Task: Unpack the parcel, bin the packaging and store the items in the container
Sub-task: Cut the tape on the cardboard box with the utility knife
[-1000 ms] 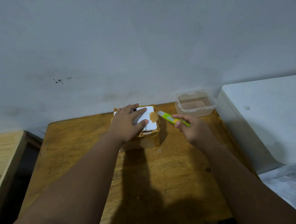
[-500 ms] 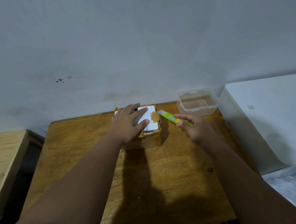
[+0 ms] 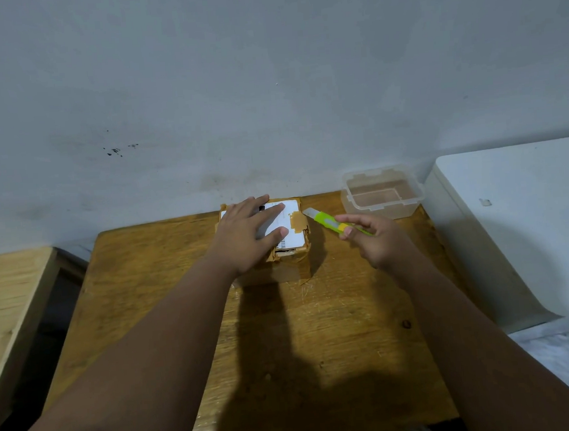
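Observation:
A small cardboard parcel [image 3: 293,245] with brown tape and a white shipping label sits at the far middle of the wooden table [image 3: 166,277]. My left hand [image 3: 250,232] lies flat on top of the parcel with fingers spread. Just to the right, my right hand [image 3: 377,239] grips a green and yellow utility knife [image 3: 327,221]. Its blade is out and points toward the parcel's top right corner, a little apart from it. A clear plastic container [image 3: 382,193] stands open and empty at the far right corner of the table.
A grey wall rises directly behind the table. A white box-like unit [image 3: 525,218] stands against the table's right side. A lighter wooden surface [image 3: 9,302] lies to the left, across a dark gap.
My right hand with the knife has shifted slightly right and its fingers have adjusted on the handle. My left hand stays on the parcel.

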